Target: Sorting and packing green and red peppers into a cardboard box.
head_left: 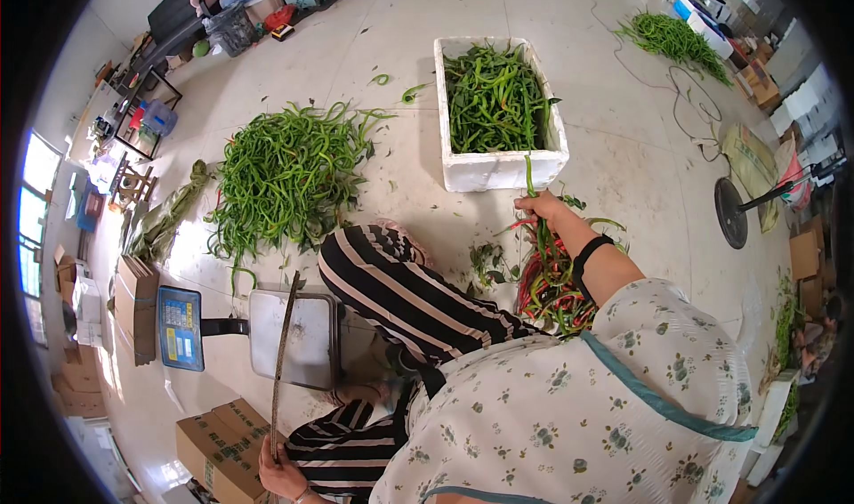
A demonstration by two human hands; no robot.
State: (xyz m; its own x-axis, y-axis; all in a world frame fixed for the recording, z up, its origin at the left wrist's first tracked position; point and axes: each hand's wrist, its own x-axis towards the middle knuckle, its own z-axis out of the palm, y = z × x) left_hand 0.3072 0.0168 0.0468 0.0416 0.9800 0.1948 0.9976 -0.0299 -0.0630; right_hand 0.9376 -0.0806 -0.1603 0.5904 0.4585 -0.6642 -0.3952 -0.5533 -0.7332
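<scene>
My left hand [283, 479] is closed around the lower end of a long, thin, dark stick [283, 353], which stands up in front of the scale. With my right arm stretched forward, my right hand [541, 207] grips a few long green chili peppers [530, 177], whose ends stick out on both sides of the fist. Just beyond it stands a white foam box [505, 171] filled with green chilies [494, 95]. Below the same hand lies a pile of red and green chilies [553, 282] on the floor, partly hidden by my arm.
A large heap of green chilies [289, 175] lies left of the foam box. The scale's metal platform [289, 335] and blue display [181, 329] sit near my knees, beside a cardboard box [227, 451]. A black round-based stand [731, 212] and a cable [689, 104] are at right.
</scene>
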